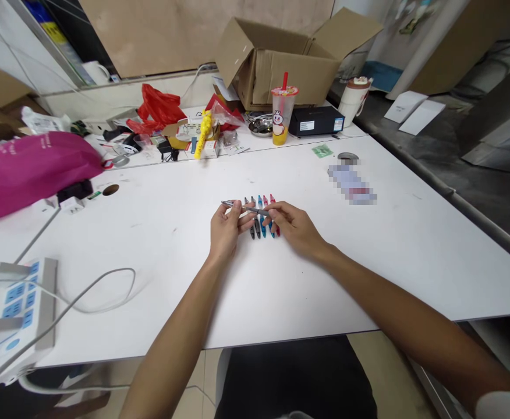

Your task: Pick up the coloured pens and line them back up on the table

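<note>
A slim grey pen (258,211) lies level between my two hands, above the table. My left hand (229,227) pinches it near its left end between thumb and fingers. Closed on its right end are the fingertips of my right hand (296,226). Just beneath and behind the hands, several click pens (262,228) rest side by side in a row on the white table (185,279). Their colours run from black on the left through blue to pink and red on the right. My hands partly cover the middle of that row.
Along the back stand a cardboard box (290,75), a drink cup with a red straw (280,119) and a black box (316,120). Left are a magenta bag (36,169) and a power strip (32,308) with trailing cables. A tape roll (348,157) lies back right.
</note>
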The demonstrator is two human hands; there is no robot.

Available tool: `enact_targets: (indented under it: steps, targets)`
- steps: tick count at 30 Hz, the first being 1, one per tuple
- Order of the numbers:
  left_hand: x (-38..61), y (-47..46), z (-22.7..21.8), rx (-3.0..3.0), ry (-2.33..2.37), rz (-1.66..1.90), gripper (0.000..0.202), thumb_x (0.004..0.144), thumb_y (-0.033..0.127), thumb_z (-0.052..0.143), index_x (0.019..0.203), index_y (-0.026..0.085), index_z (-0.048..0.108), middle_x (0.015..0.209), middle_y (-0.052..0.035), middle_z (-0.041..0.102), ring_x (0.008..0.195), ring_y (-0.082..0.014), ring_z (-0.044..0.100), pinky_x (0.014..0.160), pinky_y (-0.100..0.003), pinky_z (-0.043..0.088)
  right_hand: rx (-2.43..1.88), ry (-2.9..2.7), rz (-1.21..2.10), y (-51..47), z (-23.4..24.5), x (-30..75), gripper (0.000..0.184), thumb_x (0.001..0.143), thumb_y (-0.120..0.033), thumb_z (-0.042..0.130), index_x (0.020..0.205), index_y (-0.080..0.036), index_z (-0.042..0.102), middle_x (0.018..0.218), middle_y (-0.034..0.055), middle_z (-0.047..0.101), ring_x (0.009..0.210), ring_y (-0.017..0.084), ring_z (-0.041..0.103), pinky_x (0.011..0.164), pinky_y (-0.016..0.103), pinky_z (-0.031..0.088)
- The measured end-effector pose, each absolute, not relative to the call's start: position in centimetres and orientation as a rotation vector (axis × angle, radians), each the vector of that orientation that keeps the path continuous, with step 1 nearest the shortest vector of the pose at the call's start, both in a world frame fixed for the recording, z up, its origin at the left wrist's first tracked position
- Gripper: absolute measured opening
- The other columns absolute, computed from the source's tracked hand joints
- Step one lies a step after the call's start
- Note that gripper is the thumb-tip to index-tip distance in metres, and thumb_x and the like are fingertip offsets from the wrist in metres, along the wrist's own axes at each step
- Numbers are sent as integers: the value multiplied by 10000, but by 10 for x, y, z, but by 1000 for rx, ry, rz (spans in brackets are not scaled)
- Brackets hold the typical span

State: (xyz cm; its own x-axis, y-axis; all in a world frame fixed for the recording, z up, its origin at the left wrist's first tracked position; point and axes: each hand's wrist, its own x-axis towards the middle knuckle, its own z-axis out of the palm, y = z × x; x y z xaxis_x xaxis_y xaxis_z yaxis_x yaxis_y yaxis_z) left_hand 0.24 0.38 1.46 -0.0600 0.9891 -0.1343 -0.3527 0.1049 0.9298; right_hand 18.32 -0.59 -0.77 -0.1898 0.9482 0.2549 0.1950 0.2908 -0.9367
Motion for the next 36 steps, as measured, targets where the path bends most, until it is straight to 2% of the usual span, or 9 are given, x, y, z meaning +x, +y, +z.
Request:
enact_targets:
  steps: [5, 9, 12, 16, 19, 23, 26, 32, 36]
  targets:
    - [4, 4, 13, 804, 1065, 1326, 271, 939, 390, 706, 1005, 162, 575, 1111, -167, 784, 855, -203, 797, 691, -247, 636, -1092, -1587, 823, -6, -8, 182, 266, 925, -437, 676, 1116, -253, 666, 1120, 66, 729, 998, 227, 677, 752, 354, 542]
    - [3, 4, 11, 801, 1056, 1320, 273, 945, 400, 697, 989, 168, 561, 1099, -162, 786, 861, -205, 797, 696, -248, 635, -1108, -1551, 886, -6, -7, 182, 262, 958, -430, 630, 1148, -250, 637, 1053, 67, 718, 971, 220, 676, 675, 326, 523]
    - [3, 4, 10, 794, 1053, 1322, 267, 949, 396, 693, 987, 166, 563, 1100, -162, 786, 864, -201, 796, 703, -247, 633, -1115, -1561, 861, -6, -8, 182, 325, 926, -402, 671, 1210, -256, 611, 1116, 74, 688, 977, 216, 651, 619, 303, 492]
    - [3, 5, 9, 791, 1055, 1324, 290, 935, 412, 711, 992, 164, 572, 1106, -167, 782, 868, -209, 795, 739, -277, 639, -1108, -1558, 914, -6, -8, 182, 313, 956, -403, 623, 1226, -246, 596, 1047, 67, 680, 972, 216, 647, 645, 313, 497]
    - [3, 6, 8, 788, 1061, 1321, 292, 936, 415, 708, 994, 161, 577, 1112, -168, 779, 874, -209, 794, 751, -286, 640, -1109, -1553, 892, -6, -8, 182, 340, 933, -380, 653, 1242, -251, 591, 1134, 80, 671, 991, 218, 643, 654, 318, 501]
    - [3, 6, 9, 790, 1065, 1313, 303, 933, 425, 711, 1000, 159, 581, 1113, -172, 778, 881, -212, 794, 759, -291, 641, -1128, -1532, 880, -5, -8, 181, 325, 939, -381, 651, 1230, -249, 591, 1070, 72, 695, 1005, 224, 643, 669, 322, 498]
    - [3, 5, 9, 789, 1064, 1312, 318, 926, 430, 720, 994, 153, 580, 1116, -178, 775, 881, -216, 795, 756, -293, 642, -1137, -1517, 867, -5, -8, 181, 358, 918, -375, 677, 1243, -250, 592, 1143, 82, 683, 1037, 227, 633, 681, 322, 506]
    - [4, 4, 9, 780, 1061, 1298, 305, 950, 423, 689, 993, 137, 593, 1139, -192, 770, 899, -214, 793, 765, -294, 644, -1105, -1564, 814, -5, -4, 181, 154, 913, -307, 667, 1055, -252, 691, 1099, 59, 678, 984, 210, 628, 699, 328, 504]
    - [3, 6, 12, 703, 1072, 1268, 328, 998, 411, 615, 965, 88, 662, 1068, -212, 778, 894, -203, 792, 792, -282, 641, -1019, -1600, 745, -6, -1, 183, 85, 925, -259, 652, 965, -272, 725, 1084, 47, 654, 1013, 206, 630, 717, 337, 510]
